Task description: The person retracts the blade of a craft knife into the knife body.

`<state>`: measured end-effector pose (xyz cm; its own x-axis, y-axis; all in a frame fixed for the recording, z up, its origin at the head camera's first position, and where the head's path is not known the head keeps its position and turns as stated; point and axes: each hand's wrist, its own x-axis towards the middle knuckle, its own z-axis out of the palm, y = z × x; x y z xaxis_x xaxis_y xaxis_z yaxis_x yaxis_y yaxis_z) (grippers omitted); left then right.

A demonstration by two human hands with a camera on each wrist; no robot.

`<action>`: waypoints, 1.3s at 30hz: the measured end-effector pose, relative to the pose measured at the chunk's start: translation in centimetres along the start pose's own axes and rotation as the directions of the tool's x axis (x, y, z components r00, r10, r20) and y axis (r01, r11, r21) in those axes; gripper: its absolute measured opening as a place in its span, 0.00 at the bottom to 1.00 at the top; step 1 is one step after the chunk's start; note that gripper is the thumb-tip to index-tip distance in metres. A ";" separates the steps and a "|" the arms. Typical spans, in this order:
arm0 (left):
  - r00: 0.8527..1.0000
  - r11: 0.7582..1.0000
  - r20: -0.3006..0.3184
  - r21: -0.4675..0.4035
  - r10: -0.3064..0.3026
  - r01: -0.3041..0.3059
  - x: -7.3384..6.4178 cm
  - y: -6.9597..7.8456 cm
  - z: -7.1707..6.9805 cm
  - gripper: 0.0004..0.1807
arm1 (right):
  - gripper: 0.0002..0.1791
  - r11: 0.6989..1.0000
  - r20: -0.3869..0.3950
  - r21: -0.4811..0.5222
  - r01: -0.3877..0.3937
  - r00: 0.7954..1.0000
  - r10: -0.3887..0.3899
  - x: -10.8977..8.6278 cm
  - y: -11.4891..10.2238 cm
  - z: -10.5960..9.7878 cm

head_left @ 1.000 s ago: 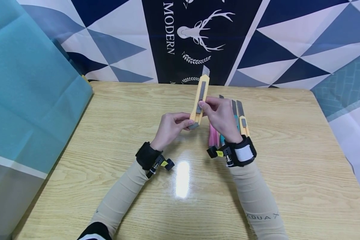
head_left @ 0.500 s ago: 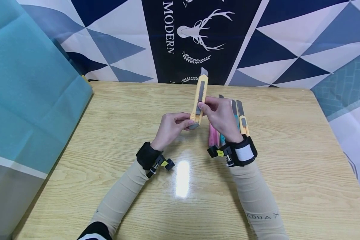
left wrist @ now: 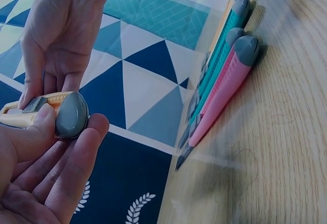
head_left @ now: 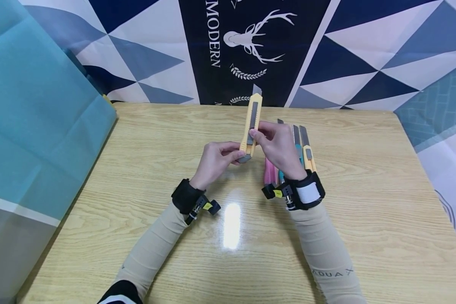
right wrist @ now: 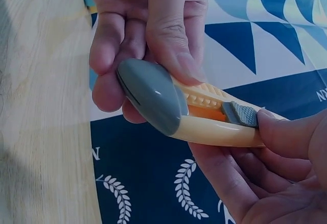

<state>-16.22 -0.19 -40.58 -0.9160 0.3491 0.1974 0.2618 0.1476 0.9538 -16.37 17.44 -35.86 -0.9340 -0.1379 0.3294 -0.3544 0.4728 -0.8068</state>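
A yellow utility knife (head_left: 252,116) is held up over the table, its blade pointing away at the far end. My left hand (head_left: 219,158) pinches its near end beside the grey end cap (right wrist: 153,96). Gripping the body from the right, my right hand (head_left: 279,145) has its thumb at the ridged grey slider (right wrist: 241,114). Several more knives lie side by side beyond and under the right hand: a pink knife (left wrist: 222,94), a teal knife (left wrist: 225,45) and another yellow knife (head_left: 308,158) among them. In the head view the right hand partly hides this row.
The light wooden table (head_left: 156,139) ends at a patterned cloth backdrop (head_left: 251,50). At the left edge a teal fabric panel (head_left: 42,114) stands along the table. Blades of the lying knives point toward the back edge.
The right thumb and slider have shifted slightly down along the held knife, and its exposed blade looks a little shorter. The knife's far end has swung slightly left.
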 end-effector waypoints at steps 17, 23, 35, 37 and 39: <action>1.000 0.999 -0.011 -0.051 -0.005 0.004 0.0 0.4 -0.3 0.13 | 0.12 0.995 -0.012 0.096 -0.006 1.000 0.008 0.1 0.8 0.4; 0.999 0.998 -0.038 -0.058 0.012 -0.014 0.2 -0.3 -0.2 0.12 | 0.15 0.986 0.053 0.145 -0.083 0.996 0.076 0.1 0.7 0.5; 0.999 0.998 -0.043 -0.064 0.002 -0.005 0.2 -0.4 -0.2 0.12 | 0.15 0.986 0.052 0.144 -0.078 0.996 0.071 0.0 0.8 0.8; 0.999 0.998 -0.041 -0.068 0.007 -0.010 0.2 -0.4 -0.2 0.12 | 0.15 0.988 0.045 0.142 -0.061 0.997 0.055 0.1 0.8 0.8; 0.999 0.997 -0.040 -0.070 0.012 -0.014 0.2 -0.3 -0.2 0.12 | 0.14 0.990 0.036 0.134 -0.048 0.998 0.043 0.1 0.8 0.8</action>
<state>-16.60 -0.36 -40.81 -0.9245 0.3132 0.2174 0.2529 0.0770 0.9644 -16.73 17.09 -36.84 -0.9496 -0.1487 0.2761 -0.3119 0.3581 -0.8800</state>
